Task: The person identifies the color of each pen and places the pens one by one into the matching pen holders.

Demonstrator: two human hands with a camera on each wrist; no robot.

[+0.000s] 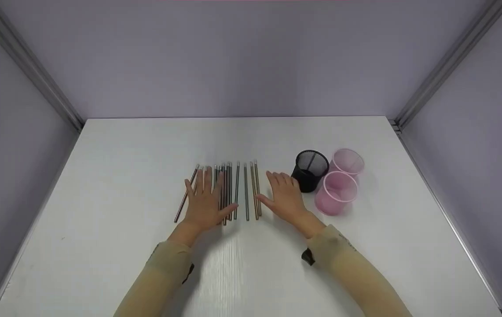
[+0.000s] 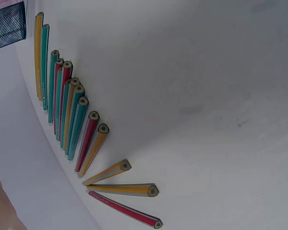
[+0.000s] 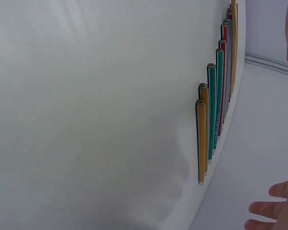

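Plainly, neither hand gripped anything. The left hand [image 1: 205, 202] lay flat with its fingers straight and slightly spread, palm down over the left part of a row of pencils [image 1: 233, 191], its fingertips reaching toward their far ends. The right hand [image 1: 284, 197] was also flat and open, fingers straight and close together, resting on the white table [image 1: 101, 198] just to the right of the row; whether its thumb touched the nearest pencil could not be told.

The pencils lay side by side on the table between and under the hands, most of them running away from the person and nearly parallel. One pencil at the far left [image 1: 186, 193] lay tilted, its near end angled outward from the rest. In the left wrist view the pencils [image 2: 69, 112] showed as yellow, teal and red, fanning apart at one end.

Just beyond the right hand stood a black mesh cup [image 1: 310, 170], upright. Beside it, to the right, were two pink cups [image 1: 341, 180], one nearer and one farther, close together. Both forearms wore beige sleeves [image 1: 169, 259], and pale grey walls enclosed the table.
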